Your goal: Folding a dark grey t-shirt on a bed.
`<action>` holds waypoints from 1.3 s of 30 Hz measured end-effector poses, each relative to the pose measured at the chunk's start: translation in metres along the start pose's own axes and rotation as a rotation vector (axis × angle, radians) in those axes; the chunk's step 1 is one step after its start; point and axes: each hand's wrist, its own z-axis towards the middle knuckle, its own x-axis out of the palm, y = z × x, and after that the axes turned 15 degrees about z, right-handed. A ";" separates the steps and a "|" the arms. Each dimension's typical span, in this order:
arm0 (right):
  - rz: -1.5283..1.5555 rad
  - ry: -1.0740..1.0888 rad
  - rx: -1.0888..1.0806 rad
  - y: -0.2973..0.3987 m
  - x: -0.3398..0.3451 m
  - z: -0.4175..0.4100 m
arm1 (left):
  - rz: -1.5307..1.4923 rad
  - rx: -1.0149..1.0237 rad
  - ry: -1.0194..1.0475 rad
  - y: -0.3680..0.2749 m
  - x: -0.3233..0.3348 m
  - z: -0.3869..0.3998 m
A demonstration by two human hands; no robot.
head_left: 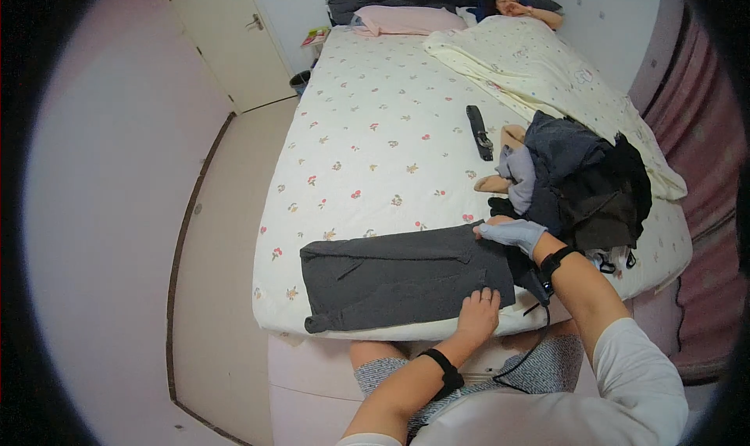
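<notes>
A dark grey garment (398, 282), folded into a long rectangle, lies across the near end of the bed. My left hand (481, 312), with a ring, rests on its lower right part, fingers slightly bent. At the garment's upper right corner is my right hand (511, 231) in a light grey glove or wrap; its fingertips touch the edge, and whether they pinch the cloth cannot be told. A heap of dark clothes (586, 182) lies just beyond my right hand, with a lilac-grey piece (517, 173) and beige pieces at its left side.
A coiled black belt (480, 134) lies on the flowered bed sheet (363, 147). Another person (510, 5) lies under a pale yellow blanket (527, 59) at the far right, near a pink pillow (410, 21). A black cable (542, 329) hangs below my right wrist.
</notes>
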 end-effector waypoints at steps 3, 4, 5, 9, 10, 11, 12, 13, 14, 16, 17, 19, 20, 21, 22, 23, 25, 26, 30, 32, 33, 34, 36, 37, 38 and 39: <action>0.078 -0.031 0.058 0.001 -0.003 -0.003 | 0.034 0.009 -0.062 -0.004 0.004 0.004; 0.130 -0.058 0.056 -0.001 -0.004 -0.004 | 0.036 0.003 -0.058 -0.002 0.004 0.006; 0.182 -0.085 0.054 -0.002 -0.004 -0.005 | -0.026 -0.021 0.006 0.003 0.004 0.010; 0.357 -0.089 0.127 -0.017 -0.012 -0.016 | -0.302 -0.196 -0.037 -0.008 -0.011 0.011; 0.334 -0.102 0.113 -0.010 -0.012 -0.020 | -0.296 -0.204 -0.035 -0.009 -0.017 0.006; 0.310 -0.121 0.098 -0.002 -0.014 -0.024 | -0.374 -0.281 -0.095 -0.008 -0.022 0.002; 0.308 -0.116 0.093 0.009 -0.015 -0.025 | -0.451 -0.358 -0.156 -0.005 -0.028 -0.003; 0.261 -0.108 0.042 0.023 -0.015 -0.025 | -0.446 -0.363 -0.159 0.000 -0.032 -0.010; 0.214 -0.102 -0.003 0.037 -0.015 -0.027 | -0.587 -0.520 -0.149 0.006 -0.036 -0.018; 0.240 -0.041 0.035 0.073 -0.010 -0.024 | -0.723 -0.689 -0.141 0.024 -0.043 -0.036; 0.223 0.016 -0.022 0.092 -0.007 -0.022 | -0.837 -0.801 -0.177 0.035 -0.047 -0.043; 0.225 0.073 -0.120 0.119 0.009 -0.005 | -0.950 -0.912 -0.222 0.058 -0.059 -0.056; 0.224 0.077 -0.121 0.136 0.019 0.000 | -1.134 -0.992 -0.226 0.068 -0.067 -0.063; 0.134 0.091 -0.132 0.154 0.027 0.007 | -1.319 -1.069 -0.230 0.077 -0.072 -0.070; 0.044 0.114 -0.146 0.174 0.043 0.015 | -1.315 -1.081 -0.235 0.088 -0.073 -0.080; 0.041 0.125 -0.146 0.192 0.059 0.019 | -1.371 -1.143 -0.339 0.098 -0.071 -0.089; -0.062 0.200 -0.244 0.219 0.082 0.028 | -1.448 -1.252 -0.464 0.111 -0.085 -0.098; -0.069 0.193 -0.252 0.224 0.090 0.041 | -1.450 -1.242 -0.474 0.118 -0.085 -0.104; -0.240 0.254 -0.453 0.258 0.141 0.078 | -1.552 -1.388 -0.639 0.151 -0.070 -0.135; -0.256 0.252 -0.495 0.269 0.160 0.088 | -1.601 -1.460 -0.660 0.165 -0.071 -0.142; -0.261 0.258 -0.498 0.276 0.168 0.094 | -1.569 -1.503 -0.678 0.171 -0.072 -0.145; -0.317 0.282 -0.464 0.283 0.175 0.099 | -1.536 -1.550 -0.699 0.177 -0.072 -0.148; -0.379 0.313 -0.431 0.294 0.189 0.107 | -1.549 -1.524 -0.734 0.191 -0.069 -0.161; -0.361 0.307 -0.468 0.295 0.196 0.112 | -1.564 -1.489 -0.757 0.197 -0.070 -0.165; -0.342 0.301 -0.504 0.295 0.202 0.116 | -1.567 -1.493 -0.759 0.202 -0.070 -0.168; -0.344 0.304 -0.501 0.296 0.207 0.121 | -1.579 -1.471 -0.770 0.206 -0.070 -0.170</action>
